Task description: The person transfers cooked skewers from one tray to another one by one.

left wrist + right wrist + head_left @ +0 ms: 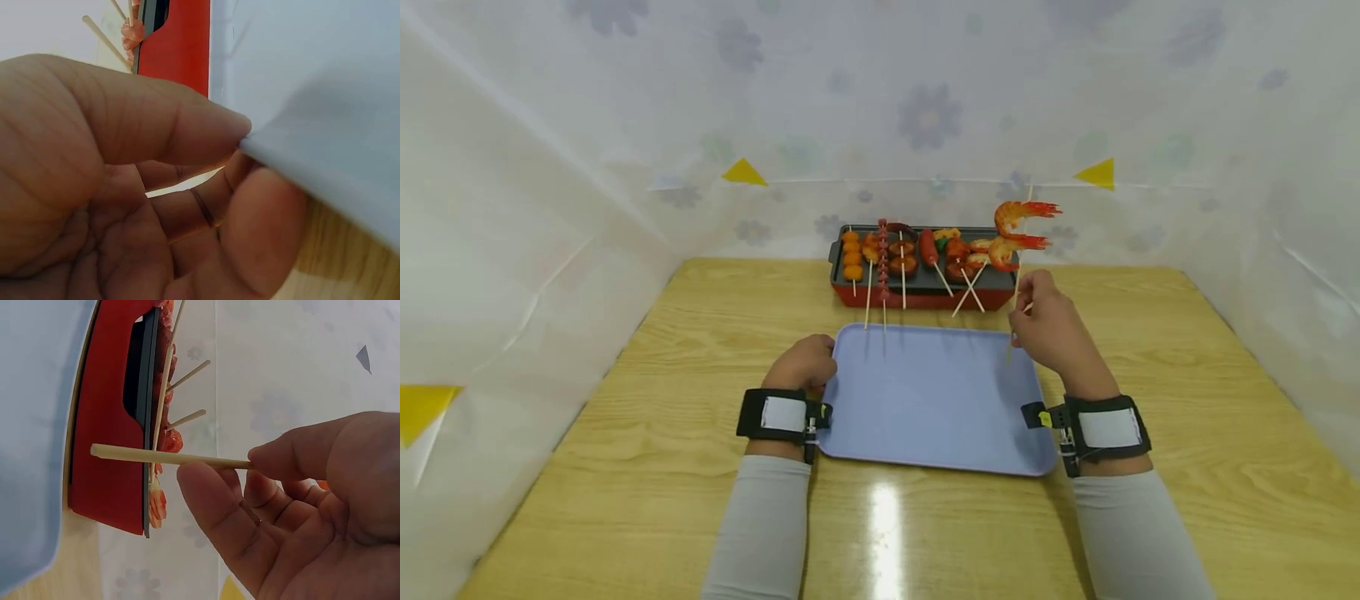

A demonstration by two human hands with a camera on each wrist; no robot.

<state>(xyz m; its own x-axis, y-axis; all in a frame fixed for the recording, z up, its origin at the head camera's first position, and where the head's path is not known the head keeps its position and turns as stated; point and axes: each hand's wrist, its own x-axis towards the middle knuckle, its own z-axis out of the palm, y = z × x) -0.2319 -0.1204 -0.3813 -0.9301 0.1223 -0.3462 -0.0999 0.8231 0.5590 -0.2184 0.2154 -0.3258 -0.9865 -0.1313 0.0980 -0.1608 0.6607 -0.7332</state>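
Observation:
My right hand (1054,325) pinches the wooden stick of a shrimp skewer (1015,225) between thumb and fingers, holding it upright above the right end of the grill. Two orange-red shrimp are threaded near its top. In the right wrist view the bare lower end of the stick (131,454) sticks out past the fingertips. My left hand (805,363) grips the left edge of a pale blue tray (936,400); the left wrist view shows thumb and fingers on the rim (275,153). A red and black tabletop grill (842,293) stands just beyond the tray.
Several skewers lie across the grill, among them orange balls (852,257), a sausage (928,247) and a thin red skewer (883,258). Some sticks jut over its front edge towards the tray. Floral sheeting (850,108) encloses the wooden table (700,467) behind and at both sides.

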